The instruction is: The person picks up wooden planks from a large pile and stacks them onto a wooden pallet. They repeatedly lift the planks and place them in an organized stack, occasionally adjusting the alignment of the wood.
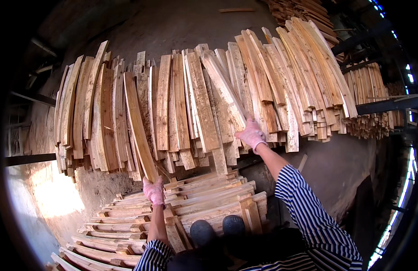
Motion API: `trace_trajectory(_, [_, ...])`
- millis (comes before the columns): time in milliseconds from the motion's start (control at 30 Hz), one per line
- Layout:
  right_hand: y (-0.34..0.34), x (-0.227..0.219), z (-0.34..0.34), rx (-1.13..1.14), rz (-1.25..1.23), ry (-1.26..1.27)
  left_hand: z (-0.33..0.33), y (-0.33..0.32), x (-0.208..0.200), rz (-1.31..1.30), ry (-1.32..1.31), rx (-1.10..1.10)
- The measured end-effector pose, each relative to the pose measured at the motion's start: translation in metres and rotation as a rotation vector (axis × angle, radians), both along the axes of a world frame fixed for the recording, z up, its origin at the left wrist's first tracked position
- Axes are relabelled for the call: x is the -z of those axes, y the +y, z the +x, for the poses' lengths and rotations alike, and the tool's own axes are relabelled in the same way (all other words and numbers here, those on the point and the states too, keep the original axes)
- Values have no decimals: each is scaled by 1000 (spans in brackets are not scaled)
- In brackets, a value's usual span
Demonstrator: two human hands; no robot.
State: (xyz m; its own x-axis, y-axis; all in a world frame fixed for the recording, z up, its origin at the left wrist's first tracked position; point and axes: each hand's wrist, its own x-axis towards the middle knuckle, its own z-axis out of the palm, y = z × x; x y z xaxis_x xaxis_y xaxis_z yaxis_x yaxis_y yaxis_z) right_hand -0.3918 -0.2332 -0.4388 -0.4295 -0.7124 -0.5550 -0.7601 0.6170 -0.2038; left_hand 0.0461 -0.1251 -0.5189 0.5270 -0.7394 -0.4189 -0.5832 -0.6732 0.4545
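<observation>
A wide stack of rough wooden boards [202, 104] lies in front of me, the boards side by side with uneven ends. My left hand [154, 190], in a pinkish work glove, is closed round the near end of a long wooden board [139, 128] that slopes away over the stack. Farther right, my gloved right hand [252, 135] grips the near end of another wooden board [224, 86], which lies slantwise across the others toward the far left. Parts of the fingers are hidden behind the board ends.
Below the stack, a lower pile of boards [204, 201] with cross pieces lies under and around my shoes [218, 228]. More boards [369, 95] are stacked at the right, and another pile [303, 16] stands at the far right. Dark metal beams [389, 105] border the right side.
</observation>
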Motion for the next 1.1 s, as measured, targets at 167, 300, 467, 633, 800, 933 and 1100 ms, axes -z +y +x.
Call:
trace_trajectory(167, [30,-30,2,221,-116,-920,45,-6,-9,-115,-41,77])
trace_trajectory(300, [80,44,-14,193,-273,-1094,29,-56,-25,-50,-209,101])
trace_trajectory(467, [120,155,-108,796,-227,-1450,-128,-113,-44,-841,82,562])
trace_trajectory(633, [84,84,1,583,-174,-1372,-194,-84,63,280,517,364])
trace_trajectory(800, [98,4,-22,354,-252,-1201,-247,-101,61,261,631,0])
trace_trajectory(933, [87,-7,-14,335,-268,-1124,-218,-109,72,357,890,125])
trace_trajectory(1100, [68,73,-20,380,-192,-1492,-185,-95,65,311,1757,-236])
